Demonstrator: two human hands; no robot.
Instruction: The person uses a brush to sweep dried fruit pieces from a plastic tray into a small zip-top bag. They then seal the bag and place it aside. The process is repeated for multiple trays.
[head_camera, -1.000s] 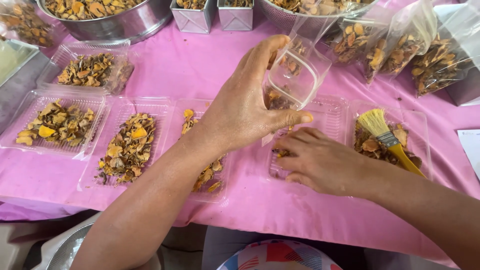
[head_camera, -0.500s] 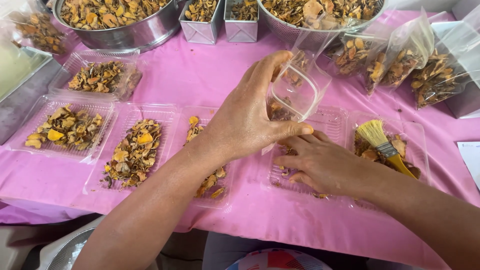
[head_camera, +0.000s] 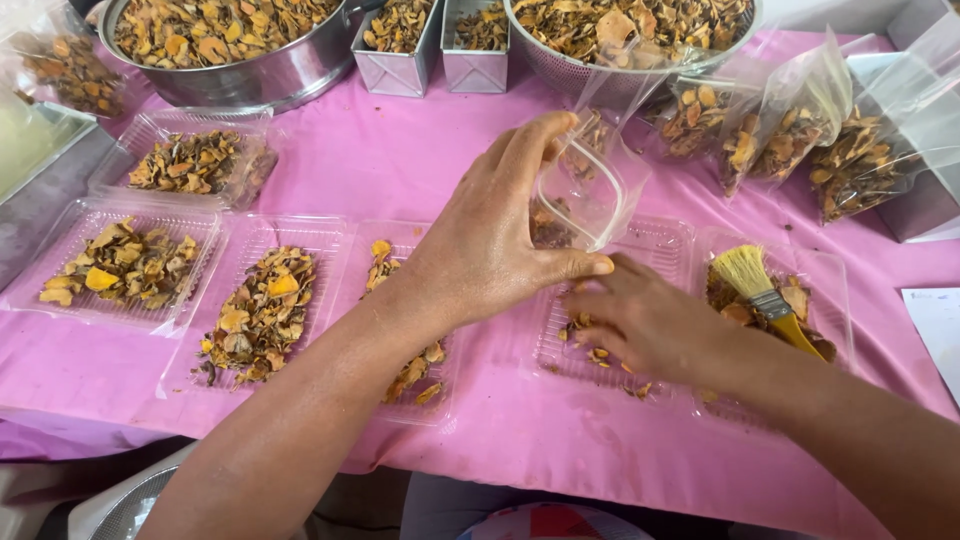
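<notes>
Clear bag (head_camera: 590, 190): small plastic bag held open above the middle tray, mouth tilted towards the near right, a few dried orange-brown slices inside.
Left hand (head_camera: 500, 245): reaches across from the near left, fingers (head_camera: 530, 150) curled over the bag's rim and thumb under it, pinching the bag open.
Right hand (head_camera: 650, 320): lies palm down in the clear tray (head_camera: 655, 245) just below the bag, fingers bent and closed over dried slices; what they hold is hidden.
Loose slices (head_camera: 590, 352): a few scattered in that tray beside the right hand.
Brush (head_camera: 765, 295): pale bristles, yellow handle, lying on the tray of slices to the right.
Left trays (head_camera: 265, 310): three clear trays of dried slices in a row, a fourth farther back.
Filled bags (head_camera: 790, 125): clear bags of slices standing far right.
Metal bowl (head_camera: 220, 40): large, full of slices, far left; two small metal tins (head_camera: 400, 35) beside it.
Desk (head_camera: 380, 160): covered with pink cloth.
</notes>
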